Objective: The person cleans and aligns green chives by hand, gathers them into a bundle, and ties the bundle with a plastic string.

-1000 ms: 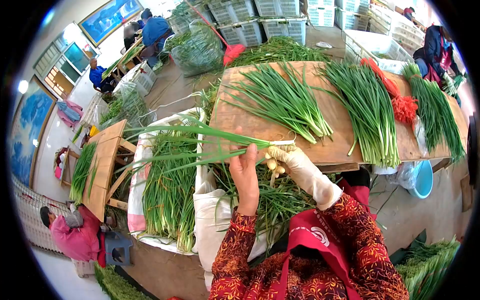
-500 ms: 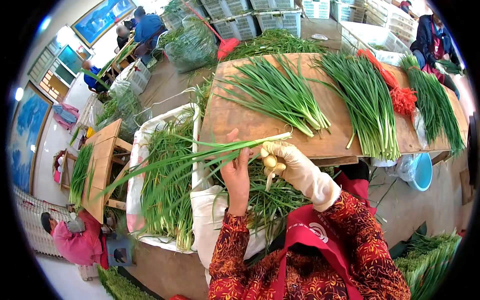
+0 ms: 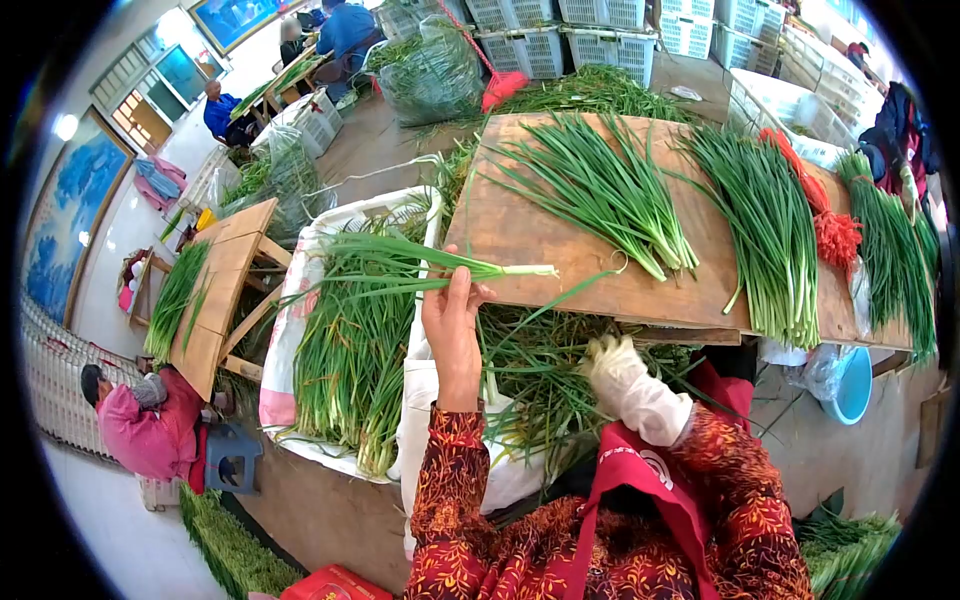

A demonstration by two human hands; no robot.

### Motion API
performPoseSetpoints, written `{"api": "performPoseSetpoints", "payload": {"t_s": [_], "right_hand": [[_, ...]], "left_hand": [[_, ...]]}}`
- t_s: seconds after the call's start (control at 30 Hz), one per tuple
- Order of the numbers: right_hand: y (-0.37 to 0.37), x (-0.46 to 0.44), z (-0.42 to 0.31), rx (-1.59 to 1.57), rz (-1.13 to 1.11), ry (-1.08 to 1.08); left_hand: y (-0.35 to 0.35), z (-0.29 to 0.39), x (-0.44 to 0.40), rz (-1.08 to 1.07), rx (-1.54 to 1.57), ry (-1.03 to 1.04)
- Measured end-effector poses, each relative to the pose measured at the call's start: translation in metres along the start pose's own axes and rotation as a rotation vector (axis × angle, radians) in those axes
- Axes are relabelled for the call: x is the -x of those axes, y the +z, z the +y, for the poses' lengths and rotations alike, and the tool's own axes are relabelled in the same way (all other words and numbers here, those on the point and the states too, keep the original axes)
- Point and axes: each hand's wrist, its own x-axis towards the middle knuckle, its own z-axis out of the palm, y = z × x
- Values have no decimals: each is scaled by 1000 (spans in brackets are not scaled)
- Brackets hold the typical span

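My bare left hand (image 3: 455, 310) pinches a small bunch of garlic chives (image 3: 410, 268), its white stem ends pointing right and its leaves trailing left. My right hand (image 3: 620, 378), in a pale glove, is low over loose green leaves (image 3: 540, 370) in front of my apron. Its fingers are blurred and partly among the leaves, so their grip is unclear. Beyond my hands, a spread pile of chives (image 3: 625, 200) lies on the wooden board (image 3: 520, 215). A thicker pile of chives (image 3: 765, 240) lies right of it.
A white-lined crate (image 3: 430, 215) of chives stands at left. Red ties (image 3: 835, 235) and another chive bundle (image 3: 885, 240) lie on the board's right. A blue basin (image 3: 848, 385) sits below. A person in pink (image 3: 150, 425) sits by another wooden table (image 3: 225, 300); stacked crates (image 3: 525, 50) stand behind.
My right hand has moved away from the chives' stem ends, down to the loose leaves. My left hand keeps the bunch and is slightly further left. The whole view has shifted.
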Motion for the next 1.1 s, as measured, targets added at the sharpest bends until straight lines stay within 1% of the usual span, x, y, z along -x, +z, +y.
{"api": "performPoseSetpoints", "payload": {"t_s": [0.07,0.1,0.17,0.27,0.3,0.37,0.4,0.43,0.47,0.5,0.53,0.57,0.6,0.7,0.77,0.83,0.97,1.0,1.03,1.1], "right_hand": [[-20,-5,4,-6,-17,220],[-27,-1,3,-273,158,300],[-52,-8,-10,-445,400,141],[-75,-16,-40,26,477,60],[-73,-21,-38,174,430,23],[-61,-25,-27,116,345,125],[-50,-29,-17,-27,403,109],[-46,-28,-11,-329,324,166],[-44,-28,-10,-633,236,220],[-43,-28,-12,-936,143,274],[-43,-25,-17,-986,143,253],[-42,-25,-16,-1015,115,241],[-40,-24,-13,-1043,87,231],[-33,-23,-1,-1069,21,241],[-33,-22,2,-1061,8,266],[-32,-21,6,-1001,82,254],[-49,-23,-3,-970,323,230],[-43,-32,9,-899,414,138],[-43,-36,10,-939,425,152],[-44,-46,6,-1019,443,173]], "left_hand": [[0,7,3,51,-66,-5],[-1,4,4,35,-99,5],[-5,0,3,-26,-183,1],[8,-5,3,-123,-222,-36],[12,-7,4,-151,-246,-50],[21,-7,5,-220,-255,-44],[25,-7,5,-243,-239,-47],[26,-7,5,-265,-226,-51],[26,-8,6,-293,-187,-92],[24,-13,7,-276,-158,-154],[22,-20,9,-262,-129,-217],[23,-25,12,-248,-99,-282],[26,-27,15,-280,-30,-333],[30,-34,16,-208,55,-395],[32,-35,16,-201,43,-383],[33,-35,16,-188,3,-368],[31,-34,18,-314,-261,-284],[33,-34,21,-352,-310,-266],[34,-34,23,-391,-359,-246],[39,-33,26,-331,-318,-269]]}}
